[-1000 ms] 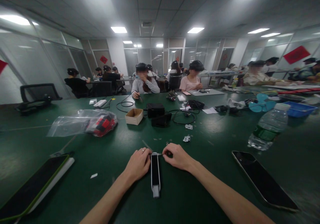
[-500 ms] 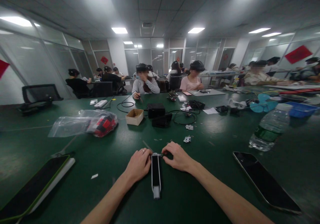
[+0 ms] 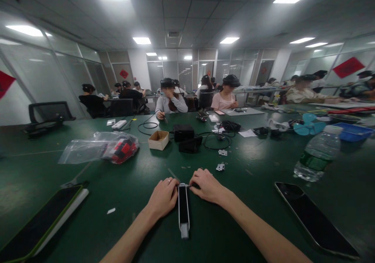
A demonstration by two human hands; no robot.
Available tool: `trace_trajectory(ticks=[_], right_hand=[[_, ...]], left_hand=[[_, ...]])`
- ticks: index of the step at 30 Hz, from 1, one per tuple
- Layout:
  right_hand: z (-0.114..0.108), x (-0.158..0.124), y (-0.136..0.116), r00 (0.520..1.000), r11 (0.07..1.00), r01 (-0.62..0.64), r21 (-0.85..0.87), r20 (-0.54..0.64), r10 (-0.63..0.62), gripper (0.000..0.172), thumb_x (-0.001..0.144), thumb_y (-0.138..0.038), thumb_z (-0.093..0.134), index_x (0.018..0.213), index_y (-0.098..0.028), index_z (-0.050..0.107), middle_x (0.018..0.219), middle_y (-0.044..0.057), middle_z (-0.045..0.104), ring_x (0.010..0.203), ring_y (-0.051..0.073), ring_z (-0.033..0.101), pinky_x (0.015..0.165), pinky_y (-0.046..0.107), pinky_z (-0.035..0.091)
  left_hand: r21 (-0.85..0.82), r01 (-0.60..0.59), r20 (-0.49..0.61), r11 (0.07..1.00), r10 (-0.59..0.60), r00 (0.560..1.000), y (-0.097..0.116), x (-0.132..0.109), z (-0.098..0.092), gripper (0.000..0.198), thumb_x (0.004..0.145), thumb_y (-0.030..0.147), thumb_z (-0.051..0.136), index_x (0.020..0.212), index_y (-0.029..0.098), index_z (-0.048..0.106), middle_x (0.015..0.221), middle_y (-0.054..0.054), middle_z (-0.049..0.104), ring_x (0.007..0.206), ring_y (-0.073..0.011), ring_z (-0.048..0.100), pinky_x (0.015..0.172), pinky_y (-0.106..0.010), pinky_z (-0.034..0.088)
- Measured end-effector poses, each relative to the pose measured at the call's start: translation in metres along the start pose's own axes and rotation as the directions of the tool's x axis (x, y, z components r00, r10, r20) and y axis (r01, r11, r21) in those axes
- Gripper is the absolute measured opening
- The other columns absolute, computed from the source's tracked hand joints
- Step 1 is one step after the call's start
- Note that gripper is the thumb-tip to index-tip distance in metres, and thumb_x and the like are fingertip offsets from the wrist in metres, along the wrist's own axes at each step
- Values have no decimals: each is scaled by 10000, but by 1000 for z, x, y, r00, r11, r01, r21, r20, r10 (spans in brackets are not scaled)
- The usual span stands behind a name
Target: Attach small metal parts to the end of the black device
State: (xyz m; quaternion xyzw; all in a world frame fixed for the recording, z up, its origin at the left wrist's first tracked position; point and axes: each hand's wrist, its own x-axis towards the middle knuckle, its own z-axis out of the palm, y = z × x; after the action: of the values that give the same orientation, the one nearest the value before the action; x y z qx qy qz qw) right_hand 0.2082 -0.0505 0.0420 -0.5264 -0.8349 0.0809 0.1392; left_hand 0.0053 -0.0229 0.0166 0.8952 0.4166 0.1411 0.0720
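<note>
A narrow white-framed device with a dark face [image 3: 183,206] lies lengthwise on the green table, a pale block at its near end. At its far left corner is my left hand [image 3: 164,194], fingers bent and pressed together against the edge. My right hand [image 3: 206,185] pinches at the far right corner, where a small metallic part shows between the fingertips; its exact shape is too small to tell. A thin clear strip lies just beyond my left fingers.
Phones lie at left [image 3: 43,220] and right [image 3: 315,218]. Beyond are a plastic bag [image 3: 88,149], a small open box [image 3: 158,140], black adapters [image 3: 183,132], metal brackets [image 3: 220,167] and a water bottle [image 3: 318,153]. People sit across the table.
The whole view has shifted slightly, with the scene lower in the picture. My right thumb and fingertips are closer together at the device's corner; my left hand keeps its place.
</note>
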Motion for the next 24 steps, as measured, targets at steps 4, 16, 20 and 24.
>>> trace_trajectory(ticks=[4, 16, 20, 24], right_hand=[[-2, 1, -4, 994, 994, -99, 38, 42, 97, 144, 823, -254, 574, 854, -149, 667, 901, 79, 633, 853, 198, 542, 793, 335, 390], [-5, -9, 10, 999, 998, -35, 58, 14, 34, 164, 862, -181, 487, 869, -170, 650, 909, 63, 622, 891, 195, 537, 803, 344, 385], [-14, -14, 13, 1000, 998, 2, 58, 29, -4, 192, 881, -172, 499, 948, -198, 677, 977, 63, 618, 936, 199, 524, 810, 348, 382], [-14, -14, 11, 996, 999, -8, 49, 84, 4, 172, 877, -244, 563, 987, -223, 693, 1001, 56, 620, 921, 203, 535, 796, 352, 391]], left_hand=[[4, -2, 1, 1000, 2, 1000, 1, 0, 0, 219, 902, 163, 349, 961, 193, 558, 940, -56, 622, 880, -194, 574, 777, -322, 419], [-2, -1, 8, 1000, 1, 1000, 1, 0, -1, 229, 901, 161, 344, 953, 193, 564, 942, -60, 623, 884, -194, 576, 782, -316, 424], [-12, 8, 23, 1000, -7, 1000, 2, 0, -2, 227, 902, 167, 346, 963, 194, 563, 951, -60, 622, 884, -195, 572, 781, -322, 425], [-8, 11, 22, 1000, -11, 1000, 3, 1, -3, 230, 905, 168, 339, 959, 193, 561, 953, -63, 623, 887, -198, 570, 784, -327, 425]])
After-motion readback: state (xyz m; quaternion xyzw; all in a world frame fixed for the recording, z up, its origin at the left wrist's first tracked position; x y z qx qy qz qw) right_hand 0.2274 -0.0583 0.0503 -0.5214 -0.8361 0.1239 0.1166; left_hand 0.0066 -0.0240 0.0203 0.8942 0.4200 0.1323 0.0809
